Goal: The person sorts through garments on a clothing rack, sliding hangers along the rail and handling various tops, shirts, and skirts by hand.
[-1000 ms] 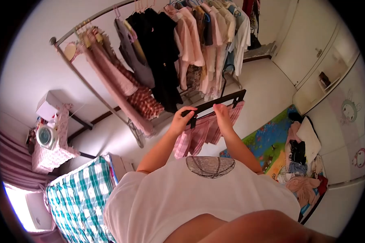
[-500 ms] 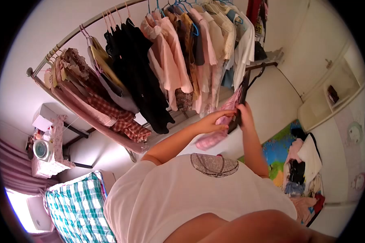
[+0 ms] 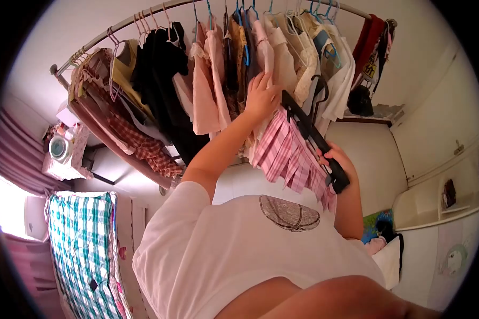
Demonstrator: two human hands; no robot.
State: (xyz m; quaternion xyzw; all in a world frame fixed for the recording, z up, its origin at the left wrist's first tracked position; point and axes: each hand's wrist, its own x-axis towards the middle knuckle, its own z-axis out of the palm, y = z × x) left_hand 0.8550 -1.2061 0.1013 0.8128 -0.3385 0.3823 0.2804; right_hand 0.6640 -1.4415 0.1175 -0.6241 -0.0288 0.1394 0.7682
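**Pleated pink plaid skirt [image 3: 288, 154] on a black clip hanger [image 3: 310, 135], held before the garment rack [image 3: 126, 23]**

Viewed from my remote station through the head camera. The skirt hangs along the bar of the hanger, in front of the person's chest and below the rail, its pleats spreading down toward the white T-shirt [image 3: 250, 250]. The bar is steeply tilted; its lower end lies in the right hand [image 3: 341, 162], whose fingers I see closed around it. The left hand [image 3: 262, 100] is raised beside the upper end, its fingers overlapping the pale pink garments [image 3: 210, 101] on the rack; I cannot tell whether it grasps cloth, touches the hanger or merely rests there. The hook is free of the rail and stands near the white shirt [image 3: 343, 80].

I judge the step in hand to be presenting the hanger at the rack, the skirt apparently secured to its bar. In my reading, the next move calls for a firm right-hand grip, a levelled bar with the hook turned upward, and a parted gap among the closely spaced garments, lest the pleats catch on a neighbouring sleeve.
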